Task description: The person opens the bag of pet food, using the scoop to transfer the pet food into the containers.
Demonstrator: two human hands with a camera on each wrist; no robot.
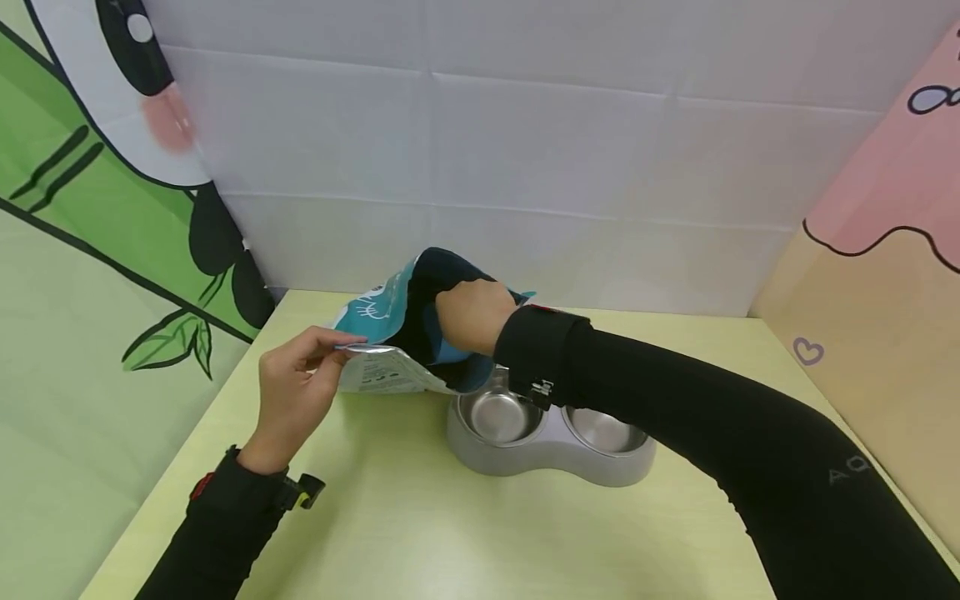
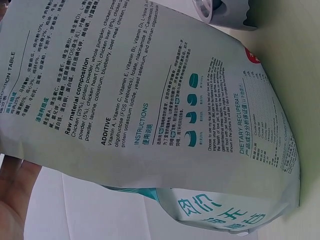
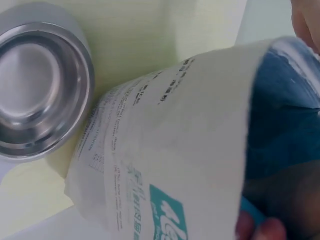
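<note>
A teal and white pet food bag (image 1: 378, 312) leans on the table with its dark mouth facing me. At its near left edge, the left hand (image 1: 300, 383) pinches the rim between thumb and fingers; in the left wrist view the printed back panel (image 2: 165, 100) fills most of the frame. The right hand (image 1: 474, 315) reaches into the mouth with curled fingers. A bright blue object (image 1: 447, 348) shows just under it, and a bit of the same blue lies by the right fingertips (image 3: 270, 230) in the right wrist view. Most of that object and the bag's contents are hidden.
Right beside the bag stands a grey double pet bowl (image 1: 525, 457) with two steel dishes (image 1: 501, 417), partly under the right forearm. The pale yellow table (image 1: 450, 533) meets a white cloth backdrop (image 1: 562, 167) and printed side panels.
</note>
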